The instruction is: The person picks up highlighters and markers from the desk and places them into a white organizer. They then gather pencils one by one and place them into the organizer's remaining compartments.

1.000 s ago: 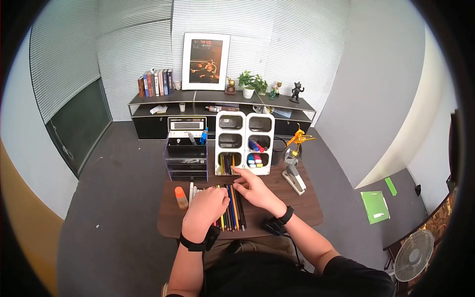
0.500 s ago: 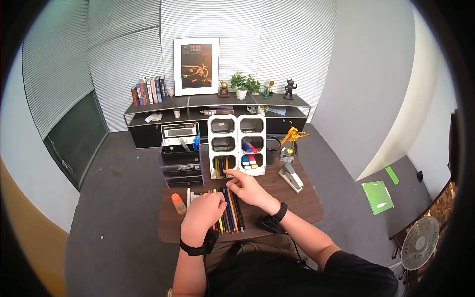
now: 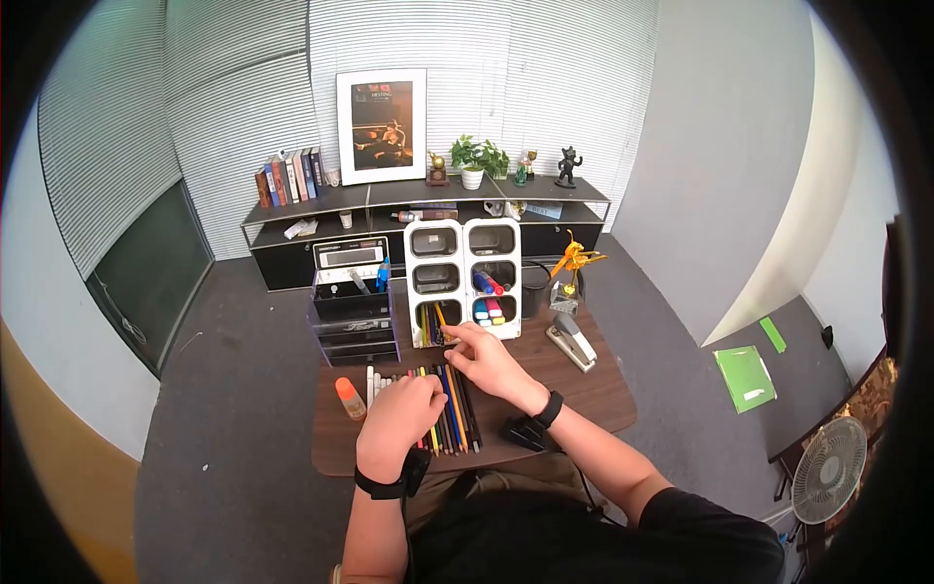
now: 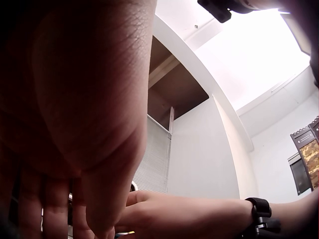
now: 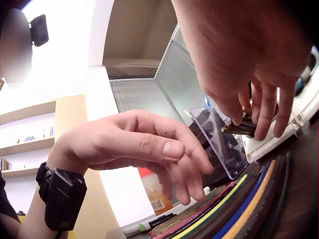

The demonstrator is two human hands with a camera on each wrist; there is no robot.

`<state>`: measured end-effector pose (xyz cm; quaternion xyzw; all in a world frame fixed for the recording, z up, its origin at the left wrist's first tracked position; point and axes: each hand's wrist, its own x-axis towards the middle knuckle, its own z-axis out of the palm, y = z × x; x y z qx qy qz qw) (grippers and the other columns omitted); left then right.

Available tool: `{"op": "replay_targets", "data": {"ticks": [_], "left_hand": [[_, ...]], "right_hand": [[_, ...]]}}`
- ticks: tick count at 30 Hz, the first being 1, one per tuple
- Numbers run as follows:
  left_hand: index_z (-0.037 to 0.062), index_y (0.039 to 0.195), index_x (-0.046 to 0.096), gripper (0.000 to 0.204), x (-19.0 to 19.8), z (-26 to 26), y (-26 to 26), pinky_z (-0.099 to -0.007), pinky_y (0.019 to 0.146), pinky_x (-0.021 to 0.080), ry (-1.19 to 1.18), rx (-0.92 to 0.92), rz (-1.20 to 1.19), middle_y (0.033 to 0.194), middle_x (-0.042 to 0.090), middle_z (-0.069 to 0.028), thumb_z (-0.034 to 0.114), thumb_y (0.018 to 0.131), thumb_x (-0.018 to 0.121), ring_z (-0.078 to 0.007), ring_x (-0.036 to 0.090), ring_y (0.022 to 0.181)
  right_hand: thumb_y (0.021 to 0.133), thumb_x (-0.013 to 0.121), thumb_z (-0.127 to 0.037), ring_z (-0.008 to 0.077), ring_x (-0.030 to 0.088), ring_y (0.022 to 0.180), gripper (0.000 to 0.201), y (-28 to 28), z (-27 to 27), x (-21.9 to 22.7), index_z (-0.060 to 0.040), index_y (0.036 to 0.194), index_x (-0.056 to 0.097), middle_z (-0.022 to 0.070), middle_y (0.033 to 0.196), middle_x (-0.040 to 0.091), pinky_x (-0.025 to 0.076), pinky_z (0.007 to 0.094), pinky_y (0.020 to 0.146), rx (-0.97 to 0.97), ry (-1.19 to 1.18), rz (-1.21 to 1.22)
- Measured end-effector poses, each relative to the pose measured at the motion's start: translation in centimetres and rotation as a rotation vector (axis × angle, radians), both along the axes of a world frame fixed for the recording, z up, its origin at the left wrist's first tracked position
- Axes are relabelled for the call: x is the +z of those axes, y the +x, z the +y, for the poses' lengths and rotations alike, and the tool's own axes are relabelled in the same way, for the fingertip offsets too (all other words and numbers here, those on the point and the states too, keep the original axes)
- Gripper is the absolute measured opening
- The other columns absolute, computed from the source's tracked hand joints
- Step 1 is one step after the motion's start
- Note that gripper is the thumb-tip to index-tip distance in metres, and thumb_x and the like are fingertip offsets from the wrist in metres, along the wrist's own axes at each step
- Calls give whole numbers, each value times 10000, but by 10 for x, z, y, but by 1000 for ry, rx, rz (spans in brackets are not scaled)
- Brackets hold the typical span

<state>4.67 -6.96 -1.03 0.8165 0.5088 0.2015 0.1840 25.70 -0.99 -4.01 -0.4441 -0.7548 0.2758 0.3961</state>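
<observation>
In the head view my right hand [image 3: 489, 365] is at the lower-left compartment of the white organizer [image 3: 462, 279], its fingertips by the pencils [image 3: 428, 323] standing there. An orange one leans among them. The right wrist view shows this hand [image 5: 254, 64] with long, nearly straight fingers over dark pencil ends [image 5: 239, 130]; contact is partly hidden. My left hand [image 3: 399, 416] is over the left part of a row of coloured pencils [image 3: 454, 414], fingers loosely bent and holding nothing. The left wrist view mostly shows its palm [image 4: 89, 99].
An orange-capped glue bottle [image 3: 350, 399] stands left of white markers [image 3: 371, 382]. Behind it is a clear drawer box [image 3: 355, 326] with pens on top. A stapler [image 3: 571, 343] lies at the right, near an orange flower ornament [image 3: 574, 261]. Other compartments hold markers [image 3: 488, 312].
The orange pencil in the compartment has tilted, with its top to the left. My right hand has shifted slightly along the organizer's lower edge; my left hand has barely moved. The head view has shifted.
</observation>
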Motion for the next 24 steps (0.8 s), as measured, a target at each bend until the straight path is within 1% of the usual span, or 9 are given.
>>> {"op": "replay_targets", "data": {"ticks": [3,5,11,15,17,20,21,23,24], "left_hand": [[45,1034,805,230,3,-1,1,-510,870,603,-4,1,4,912,793,-204,252,1015,708,-395,773,925],[45,1036,805,231,4,-2,0,-510,868,603,-10,10,7,910,794,-203,253,1015,707,-394,774,924],[42,1035,806,237,3,-2,-1,-509,863,602,18,4,-9,911,791,-208,254,1018,702,-397,773,922],[41,1039,806,241,1,0,1,-511,881,599,-9,7,9,930,794,-209,254,1020,697,-392,773,939],[41,1042,806,241,1,0,0,-511,884,598,-7,6,11,935,795,-208,255,1021,696,-391,774,943],[43,1044,806,241,2,-1,0,-510,881,599,-4,-3,6,933,795,-208,257,1021,697,-392,774,943],[43,1044,806,242,4,-2,0,-509,881,599,-12,4,12,932,795,-208,259,1021,699,-393,774,942],[43,1044,806,244,6,-2,0,-508,881,600,-19,10,17,931,795,-209,261,1021,701,-395,773,941],[42,1046,806,245,6,-2,-1,-507,884,600,-23,13,17,928,794,-208,262,1021,702,-395,773,940]], "right_hand": [[1015,706,-18,235,780,901,417,-1,1,-2,98,1412,654,192,1222,661,614,354,830,-2,0,48],[1019,711,-10,184,741,919,446,-4,0,-3,74,1452,640,140,1163,653,612,319,822,-44,28,81],[1011,729,-29,196,757,940,453,-1,-8,1,56,1448,648,143,1168,668,617,329,786,-107,56,39],[999,760,-58,205,771,906,432,-2,-4,-2,53,1406,665,153,1183,680,616,339,779,-78,53,34],[980,794,-107,220,776,850,425,-6,-2,0,35,1364,680,168,1182,704,617,360,782,-115,100,-49],[973,807,-175,247,775,824,394,-11,0,6,11,1308,715,165,1163,731,614,392,789,-168,150,-185],[973,807,-175,247,775,824,394,-12,1,7,11,1308,715,165,1163,731,614,392,789,-169,151,-182],[969,798,-229,337,766,905,352,-13,3,6,-25,1250,746,153,1119,742,611,459,818,-192,197,-278],[969,798,-229,337,766,905,352,-13,4,6,-25,1250,746,153,1119,742,611,459,818,-192,198,-278]]}}
